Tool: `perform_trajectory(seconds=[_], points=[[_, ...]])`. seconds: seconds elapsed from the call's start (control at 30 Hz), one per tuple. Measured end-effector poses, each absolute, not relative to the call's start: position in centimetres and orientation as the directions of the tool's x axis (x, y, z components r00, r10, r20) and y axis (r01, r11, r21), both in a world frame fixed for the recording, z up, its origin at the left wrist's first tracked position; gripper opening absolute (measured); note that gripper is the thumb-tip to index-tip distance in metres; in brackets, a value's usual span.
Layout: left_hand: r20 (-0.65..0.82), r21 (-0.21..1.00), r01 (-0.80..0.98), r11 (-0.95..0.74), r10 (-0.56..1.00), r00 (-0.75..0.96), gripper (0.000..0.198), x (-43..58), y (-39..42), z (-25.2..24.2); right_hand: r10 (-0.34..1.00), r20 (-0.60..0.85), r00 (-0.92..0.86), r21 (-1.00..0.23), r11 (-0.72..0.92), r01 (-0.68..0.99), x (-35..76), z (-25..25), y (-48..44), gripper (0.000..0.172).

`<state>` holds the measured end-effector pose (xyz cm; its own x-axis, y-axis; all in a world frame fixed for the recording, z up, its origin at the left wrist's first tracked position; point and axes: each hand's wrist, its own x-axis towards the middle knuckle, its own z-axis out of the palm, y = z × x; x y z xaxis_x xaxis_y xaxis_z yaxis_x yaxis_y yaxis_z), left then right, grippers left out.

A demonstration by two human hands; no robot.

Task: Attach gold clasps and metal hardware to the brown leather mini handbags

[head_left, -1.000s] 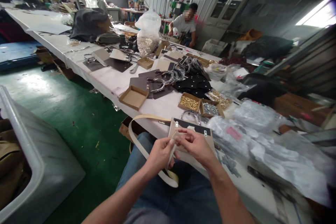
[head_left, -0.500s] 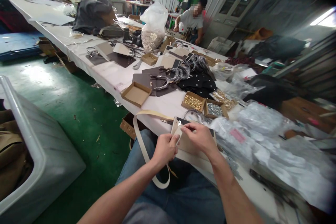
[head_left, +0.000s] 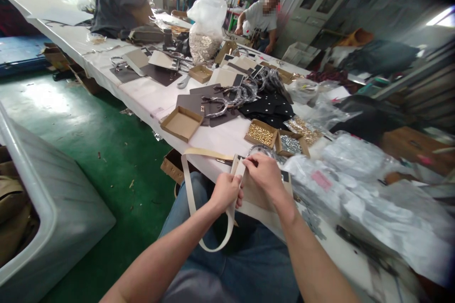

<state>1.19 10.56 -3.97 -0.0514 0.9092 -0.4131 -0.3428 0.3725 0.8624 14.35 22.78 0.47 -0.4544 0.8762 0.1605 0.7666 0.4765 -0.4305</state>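
Note:
My left hand (head_left: 227, 192) is closed on a cream strap (head_left: 192, 194), which hangs in a loop over my lap and runs back onto the table edge. The fingers of my right hand (head_left: 263, 170) pinch the upper end of the same strap. Under both hands lies a beige panel (head_left: 258, 191) with a dark top edge, at the table's front edge. Beyond it are a box of gold pieces (head_left: 261, 133) and a box of silver pieces (head_left: 290, 143).
An empty cardboard tray (head_left: 182, 123) sits left on the white table (head_left: 142, 99). Dark panels with wrapped handles (head_left: 216, 106) lie behind it. Plastic-wrapped goods (head_left: 341, 184) are at right, a grey bin (head_left: 71, 199) at left. A person (head_left: 261, 21) sits across the table.
My right hand has shifted up slightly along the strap end. The strap's upper part now stands over the metal fitting that showed before. The hanging loop has swung a little, and the view has tilted down.

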Motion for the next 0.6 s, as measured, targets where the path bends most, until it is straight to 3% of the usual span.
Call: perform_trajectory(seconds=[0.17, 0.3, 0.6], points=[[-0.451, 0.848, -0.327, 0.418, 0.892, -0.029, 0.048, 1.2, 11.0, -3.8, 0.886, 0.168, -0.433, -0.419, 0.462, 0.782, 14.1, 0.3, 22.7, 0.024], [-0.467, 0.838, -0.334, 0.431, 0.884, -0.030, 0.051, 1.3, 10.9, -3.5, 0.900, 0.147, -0.411, -0.478, 0.429, 0.767, 14.5, -0.2, 23.2, 0.024], [-0.267, 0.959, -0.123, 0.255, 0.959, -0.097, 0.039, 1.8, 9.9, -4.2, 0.925, 0.070, -0.373, -0.629, 0.331, 0.703, 15.8, -0.8, 23.8, 0.030]])
